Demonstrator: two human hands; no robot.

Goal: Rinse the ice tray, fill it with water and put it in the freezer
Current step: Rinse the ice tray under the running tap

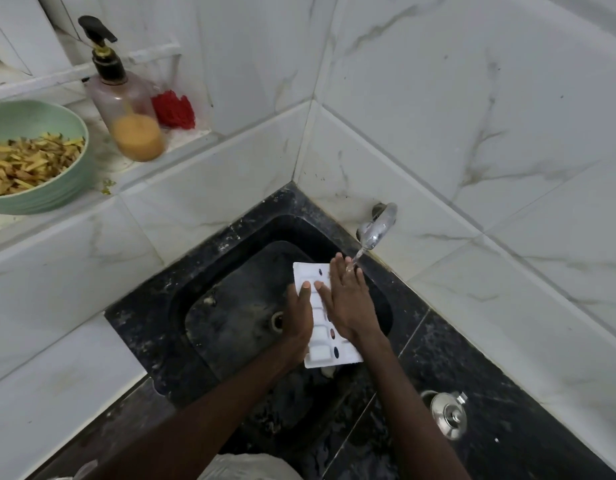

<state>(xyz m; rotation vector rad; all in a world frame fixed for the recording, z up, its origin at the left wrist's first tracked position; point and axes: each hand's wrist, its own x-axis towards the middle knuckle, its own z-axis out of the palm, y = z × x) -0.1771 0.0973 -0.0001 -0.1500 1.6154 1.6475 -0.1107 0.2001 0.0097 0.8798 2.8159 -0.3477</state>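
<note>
A white plastic ice tray (321, 351) with several square cells is held over the black stone sink (230, 306). My left hand (299, 318) grips its left edge, thumb on top. My right hand (348, 299) lies flat across the tray's right side with its fingers spread. Its fingertips reach the thin stream of water falling from the chrome tap (377, 226). The far end of the tray sits just left of the stream.
On the tiled ledge at the left stand a green bowl of peelings (32, 157), a pump soap bottle (126, 98) and a red scrubber (173, 110). A steel lid with a knob (448, 414) rests on the black counter at the right. Marble-tiled walls close the corner.
</note>
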